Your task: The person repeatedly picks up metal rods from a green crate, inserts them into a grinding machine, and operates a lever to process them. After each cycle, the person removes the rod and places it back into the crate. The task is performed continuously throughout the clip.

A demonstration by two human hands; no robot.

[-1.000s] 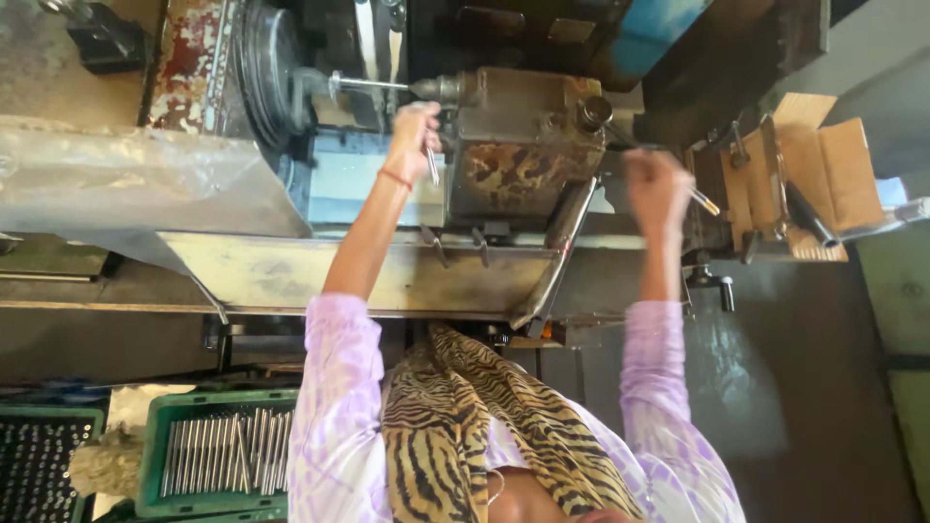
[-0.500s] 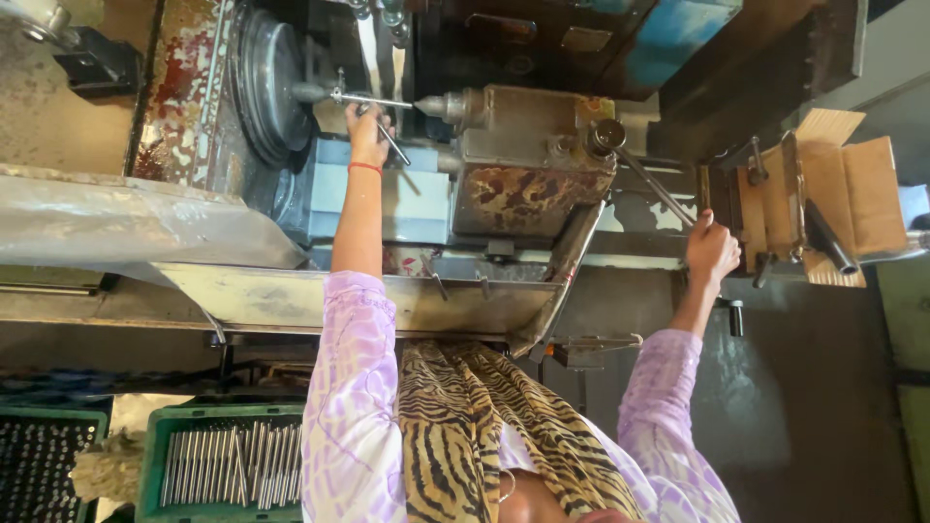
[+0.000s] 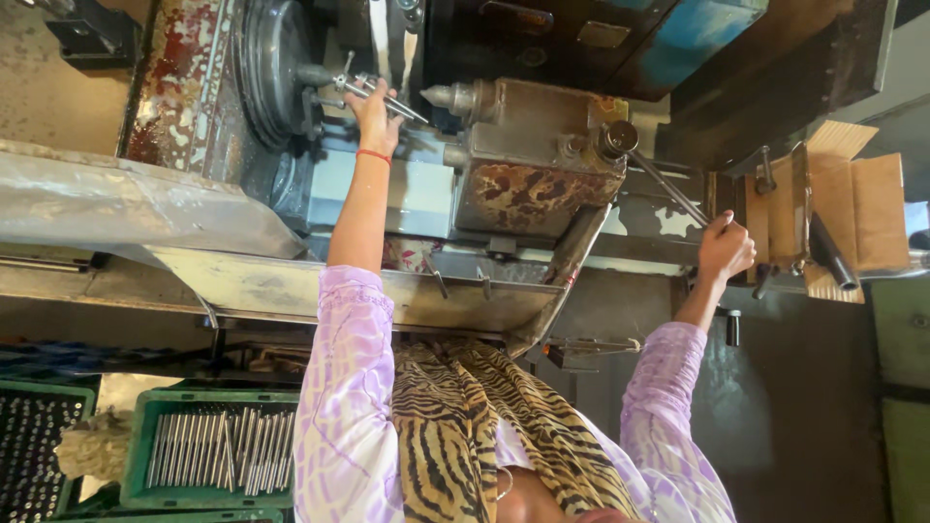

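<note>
Workshop interior, daylit, seen rotated. Green plastic crate (image 3: 208,484) of metal rods as landmark, at the lower left. Just left of the crate, a second green crate (image 3: 29,450) of dark parts, a pale rag (image 3: 92,447) between the two. Above the crate, a worn metal tray (image 3: 320,286) under a crinkled plastic sheet (image 3: 116,203). Far right of the crate, a dark stained wall (image 3: 794,416) and open cardboard boxes (image 3: 852,208). Above, a blue panel (image 3: 697,39).

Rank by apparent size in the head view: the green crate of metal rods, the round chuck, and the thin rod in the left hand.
1. Green crate, largest.
2. Round chuck.
3. Thin rod in the left hand, smallest.
The crate lies nearer the camera, so its lead over the chuck is unsure.
</note>
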